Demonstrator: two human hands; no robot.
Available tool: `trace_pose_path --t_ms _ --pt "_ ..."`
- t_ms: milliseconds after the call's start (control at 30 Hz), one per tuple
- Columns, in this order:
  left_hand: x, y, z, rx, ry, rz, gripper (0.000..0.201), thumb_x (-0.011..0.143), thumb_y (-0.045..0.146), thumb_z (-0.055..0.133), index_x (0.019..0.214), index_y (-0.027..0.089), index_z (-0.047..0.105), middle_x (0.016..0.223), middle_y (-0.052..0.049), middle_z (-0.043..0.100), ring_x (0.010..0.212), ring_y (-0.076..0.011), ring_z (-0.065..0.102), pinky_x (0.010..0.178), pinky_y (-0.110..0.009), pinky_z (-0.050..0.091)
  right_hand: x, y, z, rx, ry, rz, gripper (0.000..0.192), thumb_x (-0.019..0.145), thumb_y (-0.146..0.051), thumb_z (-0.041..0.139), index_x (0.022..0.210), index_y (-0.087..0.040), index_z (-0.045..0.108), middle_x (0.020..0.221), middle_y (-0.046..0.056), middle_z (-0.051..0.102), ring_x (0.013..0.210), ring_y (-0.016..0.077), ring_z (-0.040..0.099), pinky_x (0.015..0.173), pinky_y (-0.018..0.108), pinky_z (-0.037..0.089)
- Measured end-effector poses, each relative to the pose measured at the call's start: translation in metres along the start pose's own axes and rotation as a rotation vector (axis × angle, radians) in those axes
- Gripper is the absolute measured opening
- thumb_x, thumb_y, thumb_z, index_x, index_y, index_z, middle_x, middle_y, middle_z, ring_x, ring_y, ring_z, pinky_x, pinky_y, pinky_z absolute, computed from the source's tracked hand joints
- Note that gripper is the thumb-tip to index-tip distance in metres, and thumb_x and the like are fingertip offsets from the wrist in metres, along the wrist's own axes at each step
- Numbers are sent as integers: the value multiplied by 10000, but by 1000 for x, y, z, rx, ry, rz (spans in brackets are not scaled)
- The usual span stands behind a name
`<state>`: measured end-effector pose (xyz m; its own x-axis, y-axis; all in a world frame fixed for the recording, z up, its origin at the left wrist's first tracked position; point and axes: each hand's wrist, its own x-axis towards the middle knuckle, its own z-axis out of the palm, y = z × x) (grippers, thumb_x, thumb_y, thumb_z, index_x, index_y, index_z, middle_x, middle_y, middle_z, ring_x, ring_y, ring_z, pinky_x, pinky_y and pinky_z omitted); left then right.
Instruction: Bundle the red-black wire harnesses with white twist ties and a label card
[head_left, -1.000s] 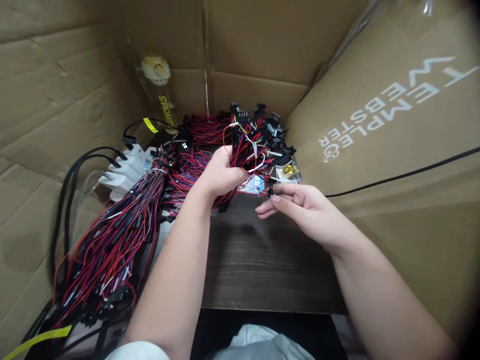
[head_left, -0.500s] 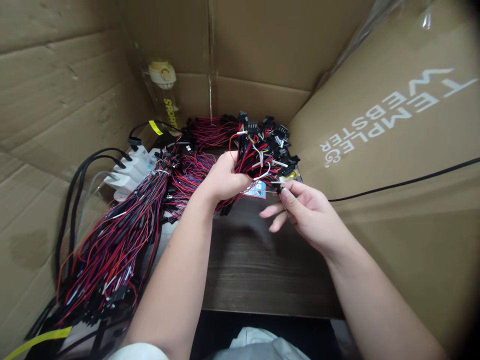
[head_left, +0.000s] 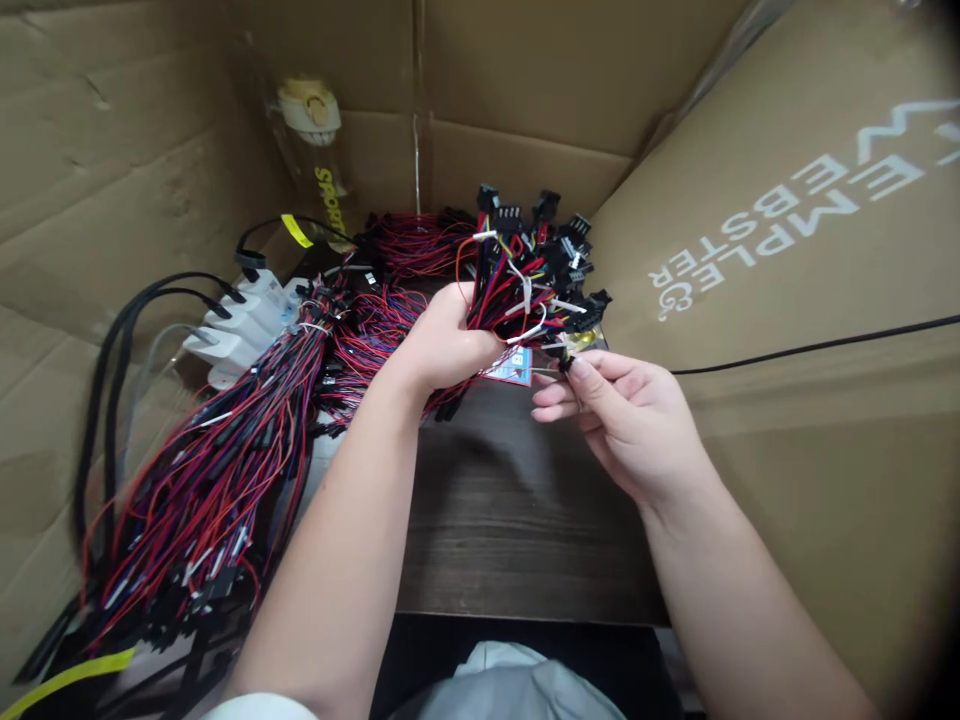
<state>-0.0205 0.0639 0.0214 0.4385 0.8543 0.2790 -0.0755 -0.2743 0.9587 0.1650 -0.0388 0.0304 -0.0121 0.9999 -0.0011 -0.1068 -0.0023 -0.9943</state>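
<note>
My left hand is wrapped round a thick bundle of wires, mostly red and black, whose black plastic connectors fan out above the fist. To the right of the bundle, my right hand pinches a small black connector between thumb and forefinger, its other fingers loosely curled. A thin wire seems to run from that connector toward the bundle. Beneath the bundle lies a blue and white card, partly covered by the left hand and wires.
More wire bundles lie at the left, and others at the back. A white power strip with black plugs stands left of a clear bottle. Cardboard walls enclose the dark wooden table. A black cable crosses the right side.
The bundle in my left hand sits slightly higher, its connectors spread a little more. My right hand keeps its pinch on the small connector and has shifted slightly up and right. The camera view has tilted slightly.
</note>
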Motion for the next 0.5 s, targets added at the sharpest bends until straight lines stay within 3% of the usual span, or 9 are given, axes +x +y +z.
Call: trace_pose_path --t_ms 267,400,500 --pt "-2 4 4 67 56 37 118 684 151 615 649 155 502 625 28 391 636 -87 463 613 -219 382 -9 -2 0 -157 48 -38 365 933 -543 798 921 -204 663 825 81 770 736 267 788 736 388 693" --pt "1 -2 3 44 20 106 124 626 146 620 663 167 504 604 41 418 602 -84 424 567 -220 404 0 -2 -10 -167 -12 32 434 937 -588 774 906 -197 588 828 80 762 738 273 790 717 403 698" --pt "3 -2 2 39 -6 112 108 602 126 601 678 165 535 623 29 493 616 -98 436 563 -239 433 5 -6 -13 -206 -66 -3 424 944 -573 772 911 -196 580 834 68 752 750 263 787 675 363 690"
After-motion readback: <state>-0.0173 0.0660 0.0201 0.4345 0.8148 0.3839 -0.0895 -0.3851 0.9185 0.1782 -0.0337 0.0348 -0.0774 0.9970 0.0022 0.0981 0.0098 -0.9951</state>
